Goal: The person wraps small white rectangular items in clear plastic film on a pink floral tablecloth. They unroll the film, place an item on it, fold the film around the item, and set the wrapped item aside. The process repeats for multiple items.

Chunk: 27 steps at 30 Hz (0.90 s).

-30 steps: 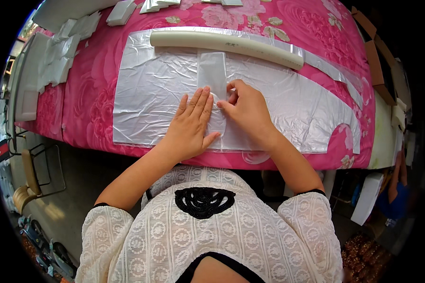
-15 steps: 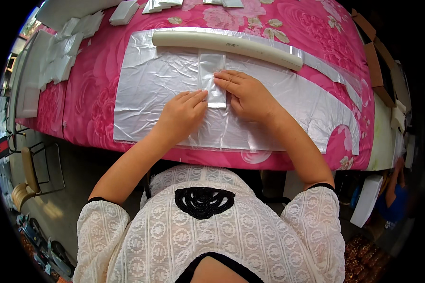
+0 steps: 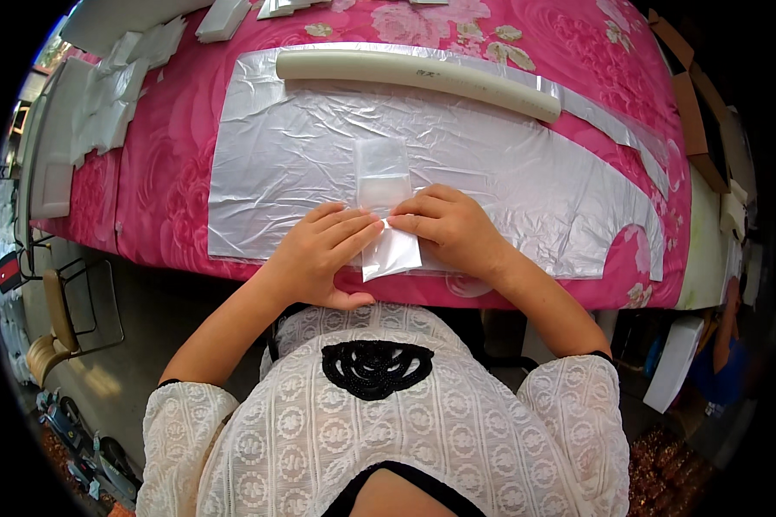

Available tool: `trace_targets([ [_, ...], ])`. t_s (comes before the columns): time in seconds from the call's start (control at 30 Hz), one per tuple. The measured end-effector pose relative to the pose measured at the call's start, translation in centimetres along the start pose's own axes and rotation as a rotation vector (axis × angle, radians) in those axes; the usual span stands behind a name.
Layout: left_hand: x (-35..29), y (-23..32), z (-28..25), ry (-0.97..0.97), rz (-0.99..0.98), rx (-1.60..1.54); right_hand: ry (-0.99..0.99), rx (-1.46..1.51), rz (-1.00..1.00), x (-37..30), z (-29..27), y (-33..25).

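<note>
A narrow clear plastic bag (image 3: pixel 391 254) lies lengthwise toward me over a silvery sheet (image 3: pixel 293 155), its near end at the table's front edge. Its far part (image 3: pixel 381 159) is see-through, with a paler band across the middle. My left hand (image 3: pixel 323 250) lies on the bag's left side, fingers stretched out and thumb spread away toward me. From the right, my right hand (image 3: pixel 457 226) has its fingers pressed together on the bag, with the thumb hidden beneath. The fingertips of both hands almost meet on it.
A long cream-coloured roll (image 3: pixel 418 77) lies across the sheet's far side. White packets (image 3: pixel 108 103) pile up at the left of the pink flowered tablecloth (image 3: pixel 168 189). An open cardboard box (image 3: pixel 698 129) stands at the right edge. Another person's arm (image 3: pixel 726 332) shows at far right.
Both hands have come nearer to me and closer together. The bag's near part has slid toward the table's front edge with them. The roll and sheet stay put.
</note>
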<state>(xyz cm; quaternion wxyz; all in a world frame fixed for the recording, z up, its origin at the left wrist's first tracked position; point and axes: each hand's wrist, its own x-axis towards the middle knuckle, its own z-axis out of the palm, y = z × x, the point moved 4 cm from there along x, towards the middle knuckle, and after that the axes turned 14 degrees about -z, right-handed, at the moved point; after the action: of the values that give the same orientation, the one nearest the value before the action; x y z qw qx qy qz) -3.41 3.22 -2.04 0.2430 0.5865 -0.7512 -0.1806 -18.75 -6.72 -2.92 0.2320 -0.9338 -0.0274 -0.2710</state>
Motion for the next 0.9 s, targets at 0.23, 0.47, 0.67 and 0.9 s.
trace_targets([
  [0.23, 0.7, -2.0, 1.4, 0.137, -0.546, -0.341, 0.048, 0.256, 0.633, 0.9, -0.4, 1.9],
  [0.47, 3.4, -4.1, 0.8, 0.038, -0.998, -0.599, -0.14, 0.542, 1.092, 1.8, -0.1, 5.0],
  [0.67, 3.3, -3.6, -1.0, 0.33, -0.481, -0.239, -0.196, 0.536, 1.092, 1.8, 0.3, 5.6],
  [0.9, 4.4, -0.7, 3.2, 0.087, -0.366, 0.281, -0.22, 0.522, 1.038, 1.9, 0.4, 5.8],
])
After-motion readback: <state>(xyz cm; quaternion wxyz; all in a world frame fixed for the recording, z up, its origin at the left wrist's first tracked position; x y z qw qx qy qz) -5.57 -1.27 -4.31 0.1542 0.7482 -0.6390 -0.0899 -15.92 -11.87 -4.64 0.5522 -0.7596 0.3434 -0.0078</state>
